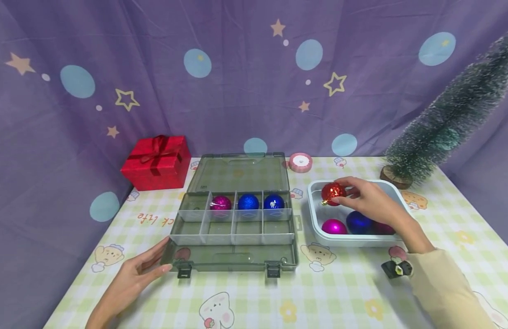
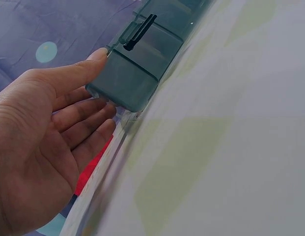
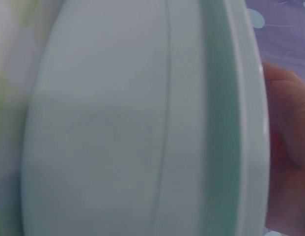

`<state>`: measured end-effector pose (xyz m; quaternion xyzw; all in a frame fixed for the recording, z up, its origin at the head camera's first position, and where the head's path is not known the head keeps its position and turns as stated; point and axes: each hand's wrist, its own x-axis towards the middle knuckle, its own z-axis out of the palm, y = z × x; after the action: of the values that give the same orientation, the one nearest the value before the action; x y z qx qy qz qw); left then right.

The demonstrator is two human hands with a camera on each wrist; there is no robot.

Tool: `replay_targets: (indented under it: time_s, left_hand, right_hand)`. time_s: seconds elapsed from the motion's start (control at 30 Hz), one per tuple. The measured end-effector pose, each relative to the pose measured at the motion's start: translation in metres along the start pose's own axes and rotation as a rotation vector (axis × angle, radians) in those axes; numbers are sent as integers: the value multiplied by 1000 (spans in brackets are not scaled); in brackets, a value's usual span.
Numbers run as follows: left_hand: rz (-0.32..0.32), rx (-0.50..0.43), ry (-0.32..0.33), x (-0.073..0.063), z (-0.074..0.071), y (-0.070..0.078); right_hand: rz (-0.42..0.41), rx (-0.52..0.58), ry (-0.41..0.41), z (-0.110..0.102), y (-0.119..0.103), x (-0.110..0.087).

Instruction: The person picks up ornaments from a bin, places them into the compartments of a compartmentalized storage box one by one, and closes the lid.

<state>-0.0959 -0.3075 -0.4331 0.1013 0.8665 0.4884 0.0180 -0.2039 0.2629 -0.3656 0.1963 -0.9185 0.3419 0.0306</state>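
Note:
My right hand point(image 1: 369, 201) pinches a red glitter bauble point(image 1: 333, 193) with a gold cap, above a pale blue tub point(image 1: 340, 241). In the tub lie a bright pink bauble point(image 1: 334, 227), a dark blue bauble point(image 1: 359, 222) and a partly hidden dark pink one point(image 1: 383, 228). My left hand point(image 1: 130, 278) touches the front left corner of a grey see-through compartment box point(image 1: 233, 256), thumb at the front, fingers loosely extended along the side. The box's back row holds a magenta bauble point(image 1: 220, 206), a blue glitter bauble point(image 1: 248, 205) and a shiny blue bauble point(image 1: 274, 204).
The box's lid point(image 1: 239, 173) stands open behind it. A red gift box point(image 1: 156, 163) sits at the back left, a pink ribbon roll point(image 1: 300, 162) behind. A small frosted tree point(image 1: 447, 119) stands back right. Near my right sleeve lies a small dark item point(image 1: 396, 269).

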Motion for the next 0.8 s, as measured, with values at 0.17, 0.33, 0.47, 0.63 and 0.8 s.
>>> replay_targets:
  time_s: [0.17, 0.33, 0.47, 0.63, 0.8]
  left_hand:
    - [-7, -3, -1, 1, 0, -1]
    - [-22, -2, -4, 2, 1, -1]
    - [-29, -2, -5, 1, 1, 1]
    - [-28, 1, -7, 0, 0, 1]
    - [-42, 0, -11, 0, 1, 0]
  right_hand:
    - [1, 44, 7, 0, -8, 5]
    - [-15, 122, -2, 4, -16, 13]
    - [-35, 152, 0, 9, -23, 20]
    - [-56, 171, -7, 15, -31, 29]
    - [-78, 213, -29, 21, -38, 40]
